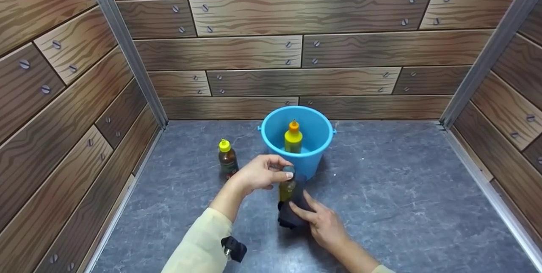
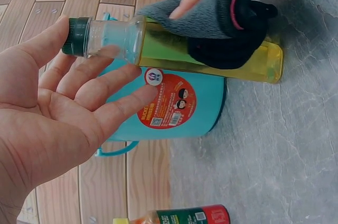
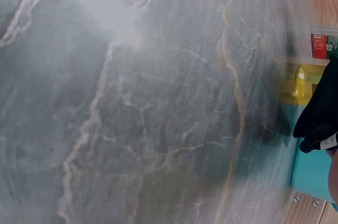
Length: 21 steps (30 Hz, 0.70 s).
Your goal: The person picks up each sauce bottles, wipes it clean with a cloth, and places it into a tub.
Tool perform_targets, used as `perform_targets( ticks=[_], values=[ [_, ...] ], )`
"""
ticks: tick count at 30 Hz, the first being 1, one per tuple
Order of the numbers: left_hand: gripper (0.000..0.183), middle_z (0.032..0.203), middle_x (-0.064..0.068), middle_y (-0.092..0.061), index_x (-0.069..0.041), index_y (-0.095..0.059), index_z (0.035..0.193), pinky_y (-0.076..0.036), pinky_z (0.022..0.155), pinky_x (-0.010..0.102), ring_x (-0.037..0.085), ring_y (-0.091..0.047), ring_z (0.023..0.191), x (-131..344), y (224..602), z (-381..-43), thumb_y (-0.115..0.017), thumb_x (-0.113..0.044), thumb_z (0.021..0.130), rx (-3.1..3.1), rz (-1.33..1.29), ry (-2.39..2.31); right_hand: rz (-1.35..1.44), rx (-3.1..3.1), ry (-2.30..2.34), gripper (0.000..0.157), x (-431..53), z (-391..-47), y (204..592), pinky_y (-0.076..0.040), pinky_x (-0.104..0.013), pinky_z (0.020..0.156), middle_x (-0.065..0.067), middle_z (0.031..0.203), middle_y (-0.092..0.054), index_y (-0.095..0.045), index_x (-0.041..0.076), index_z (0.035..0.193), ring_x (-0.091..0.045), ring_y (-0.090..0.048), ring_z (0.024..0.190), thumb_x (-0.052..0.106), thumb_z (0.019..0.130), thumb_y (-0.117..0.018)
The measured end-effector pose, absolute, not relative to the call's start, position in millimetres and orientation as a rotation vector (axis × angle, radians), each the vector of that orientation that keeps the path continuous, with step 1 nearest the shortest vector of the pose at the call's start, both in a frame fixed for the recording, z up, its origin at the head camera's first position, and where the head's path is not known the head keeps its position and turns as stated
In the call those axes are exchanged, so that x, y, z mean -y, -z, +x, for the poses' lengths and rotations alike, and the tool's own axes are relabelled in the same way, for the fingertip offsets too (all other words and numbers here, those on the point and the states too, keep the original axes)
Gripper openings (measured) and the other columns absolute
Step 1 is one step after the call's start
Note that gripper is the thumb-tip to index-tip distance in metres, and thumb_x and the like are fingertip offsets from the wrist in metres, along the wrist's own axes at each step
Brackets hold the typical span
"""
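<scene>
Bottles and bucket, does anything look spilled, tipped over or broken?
Nothing stands out: the yellow-capped bottle and the orange-capped bottle inside the blue bucket stand upright, the green-capped bottle looks whole, and no spill shows.

Probably a studio booth [image 1: 237, 15]: plank-patterned walls [image 1: 351, 48] (metal-cornered), marbled surface [image 1: 402, 192].

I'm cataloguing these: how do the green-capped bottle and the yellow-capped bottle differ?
The green-capped bottle is held at its cap by the left hand; the yellow-capped bottle stands untouched. The green-capped bottle has a flat cap; the yellow-capped bottle's has a nozzle. Both are outside the blue bucket.
</scene>
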<state>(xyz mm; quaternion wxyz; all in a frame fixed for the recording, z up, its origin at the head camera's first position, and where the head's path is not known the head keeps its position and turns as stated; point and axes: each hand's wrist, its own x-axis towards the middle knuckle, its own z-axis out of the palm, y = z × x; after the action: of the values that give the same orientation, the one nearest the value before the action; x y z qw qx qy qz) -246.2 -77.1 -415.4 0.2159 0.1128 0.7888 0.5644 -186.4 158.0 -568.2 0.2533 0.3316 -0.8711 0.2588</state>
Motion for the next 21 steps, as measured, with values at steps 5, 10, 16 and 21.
perform_targets(
  ticks=[5, 10, 16, 21],
  values=[
    [0.023, 0.115, 0.002, -0.075, -0.015, -0.077, 0.120, -0.051, 0.100, 0.067, 0.025, -0.070, 0.110, 76.6, 415.7, -246.1, -0.078, -0.027, 0.099, -2.184, 0.317, -1.572, 0.899, 2.426, -0.684, 0.077, -159.2, -184.7, 570.6, -0.062, -0.047, 0.077, -0.022, 0.142, -0.064, -0.075, 0.033, 0.135, -0.035, -0.073, 0.104, -0.016, 0.076, -0.076],
    [0.023, 0.115, 0.002, -0.074, -0.017, -0.077, 0.120, -0.051, 0.100, 0.066, 0.025, -0.069, 0.111, 77.2, 416.2, -246.4, -0.078, -0.028, 0.100, -2.184, 0.316, -1.564, 0.902, 2.482, -0.698, 0.078, -160.9, -183.5, 572.9, -0.062, -0.048, 0.077, -0.021, 0.145, -0.062, -0.074, 0.035, 0.137, -0.035, -0.072, 0.107, -0.017, 0.078, -0.074],
    [0.024, 0.115, 0.000, -0.075, -0.017, -0.077, 0.121, -0.051, 0.100, 0.065, 0.024, -0.069, 0.111, 77.6, 416.1, -246.7, -0.078, -0.028, 0.100, -2.178, 0.328, -1.559, 0.909, 2.526, -0.693, 0.079, -161.9, -183.1, 576.7, -0.061, -0.049, 0.082, -0.024, 0.144, -0.063, -0.074, 0.034, 0.136, -0.037, -0.071, 0.113, -0.018, 0.078, -0.073],
    [0.023, 0.114, 0.000, -0.075, -0.017, -0.077, 0.121, -0.051, 0.101, 0.066, 0.023, -0.069, 0.111, 78.6, 416.6, -247.2, -0.078, -0.028, 0.100, -2.176, 0.330, -1.562, 0.930, 2.543, -0.689, 0.077, -161.7, -183.6, 576.2, -0.061, -0.050, 0.083, -0.025, 0.142, -0.064, -0.075, 0.033, 0.136, -0.038, -0.071, 0.113, -0.019, 0.079, -0.071]
  ],
)
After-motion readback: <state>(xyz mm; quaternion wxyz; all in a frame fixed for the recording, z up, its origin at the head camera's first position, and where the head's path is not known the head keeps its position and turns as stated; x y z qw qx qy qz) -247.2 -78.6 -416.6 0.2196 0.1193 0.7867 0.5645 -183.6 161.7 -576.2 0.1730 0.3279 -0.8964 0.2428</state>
